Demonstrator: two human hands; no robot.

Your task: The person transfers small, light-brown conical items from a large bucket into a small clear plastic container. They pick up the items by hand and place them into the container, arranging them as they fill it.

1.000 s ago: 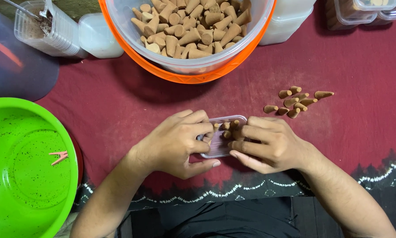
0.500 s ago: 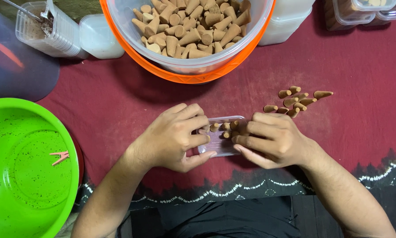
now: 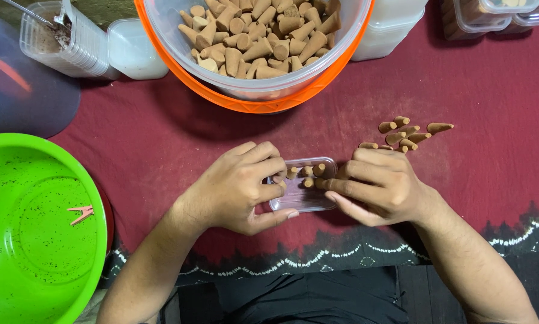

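Both hands, left hand (image 3: pixel 239 189) and right hand (image 3: pixel 380 183), fingers clamped on small clear box (image 3: pixel 302 195); perhaps half-filled with cones (image 3: pixel 308 174); loose cones (image 3: pixel 410 133) left.

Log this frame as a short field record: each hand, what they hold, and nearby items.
left hand: grips the left end of the small clear tray
right hand: fingers on cones in the tray
loose cones: small pile on the red cloth, beyond the right hand
tub of cones: orange-rimmed, above
green bowl: far left
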